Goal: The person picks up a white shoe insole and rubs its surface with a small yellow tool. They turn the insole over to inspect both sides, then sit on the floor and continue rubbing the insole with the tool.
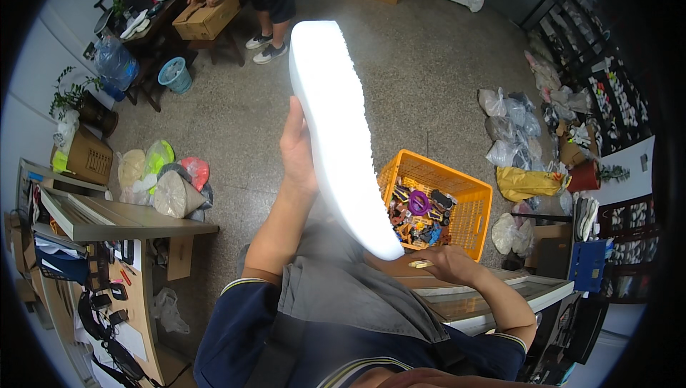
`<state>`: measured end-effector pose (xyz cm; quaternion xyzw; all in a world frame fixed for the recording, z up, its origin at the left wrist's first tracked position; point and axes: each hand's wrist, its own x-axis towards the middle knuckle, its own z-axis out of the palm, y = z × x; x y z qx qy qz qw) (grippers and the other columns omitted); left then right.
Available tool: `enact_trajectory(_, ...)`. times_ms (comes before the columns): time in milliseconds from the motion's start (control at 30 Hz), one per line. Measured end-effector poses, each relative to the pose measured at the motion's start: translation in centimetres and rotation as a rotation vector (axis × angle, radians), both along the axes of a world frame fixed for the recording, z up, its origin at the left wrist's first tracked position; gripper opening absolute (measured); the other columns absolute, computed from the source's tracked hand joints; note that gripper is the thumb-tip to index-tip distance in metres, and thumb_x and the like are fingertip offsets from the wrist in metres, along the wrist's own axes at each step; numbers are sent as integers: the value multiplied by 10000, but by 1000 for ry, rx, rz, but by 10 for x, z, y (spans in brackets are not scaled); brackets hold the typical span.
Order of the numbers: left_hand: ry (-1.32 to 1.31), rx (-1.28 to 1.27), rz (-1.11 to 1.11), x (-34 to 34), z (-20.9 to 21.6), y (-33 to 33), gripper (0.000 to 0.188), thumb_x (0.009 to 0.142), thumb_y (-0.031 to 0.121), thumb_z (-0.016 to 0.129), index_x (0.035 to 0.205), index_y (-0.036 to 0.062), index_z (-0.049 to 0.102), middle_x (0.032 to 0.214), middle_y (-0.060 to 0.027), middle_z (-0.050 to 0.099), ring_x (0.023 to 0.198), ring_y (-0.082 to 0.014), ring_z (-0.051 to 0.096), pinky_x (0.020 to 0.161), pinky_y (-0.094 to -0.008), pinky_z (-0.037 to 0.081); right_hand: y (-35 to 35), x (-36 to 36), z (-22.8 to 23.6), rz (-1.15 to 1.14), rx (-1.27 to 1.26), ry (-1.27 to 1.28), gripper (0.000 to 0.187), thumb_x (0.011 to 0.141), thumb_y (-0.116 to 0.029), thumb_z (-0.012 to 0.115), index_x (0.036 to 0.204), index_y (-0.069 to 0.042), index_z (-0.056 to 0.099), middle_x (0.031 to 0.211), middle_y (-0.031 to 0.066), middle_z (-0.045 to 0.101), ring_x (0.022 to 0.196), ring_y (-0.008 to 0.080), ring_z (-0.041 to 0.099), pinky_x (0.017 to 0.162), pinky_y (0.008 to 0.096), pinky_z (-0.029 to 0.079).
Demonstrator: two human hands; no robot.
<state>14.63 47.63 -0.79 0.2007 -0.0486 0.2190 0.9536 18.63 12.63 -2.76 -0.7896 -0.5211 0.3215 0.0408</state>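
My left hand is closed on a white shoe sole, raised in front of me at a tilt. The thumb lies along the sole's left side, and the other fingers are hidden behind it. One long edge of the sole is smooth; the opposite edge looks ragged. Close to the sole's lower tip is my right hand, its fingers bent around a small pale-yellow piece whose kind I cannot make out. Just beyond that hand stands an orange plastic crate holding several small coloured parts and a purple ring.
A cluttered desk is at the left, beside filled plastic bags. More bags lie on the floor at right, near shoe racks. At far left, another person handles a cardboard box near a blue bin.
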Motion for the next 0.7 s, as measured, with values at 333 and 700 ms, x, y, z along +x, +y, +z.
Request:
enact_trajectory(333, 42, 12, 21, 1, 6, -5, 776, 985, 584, 402, 1433, -50, 409, 1131, -204, 645, 860, -209, 682, 578, -252, 574, 2, 0, 3, 1, -51, 5, 375, 911, -205, 616, 1284, -239, 618, 882, 170, 714, 770, 380, 688, 691, 486, 558)
enact_trajectory(700, 36, -2, -45, 0, 3, -3, 766, 992, 584, 393, 1451, -30, 392, 1189, -193, 621, 907, -190, 661, 637, -268, 591, -4, 0, -6, 5, -45, -7, 352, 905, -209, 633, 1257, -220, 637, 956, 148, 727, 804, 361, 699, 696, 464, 564)
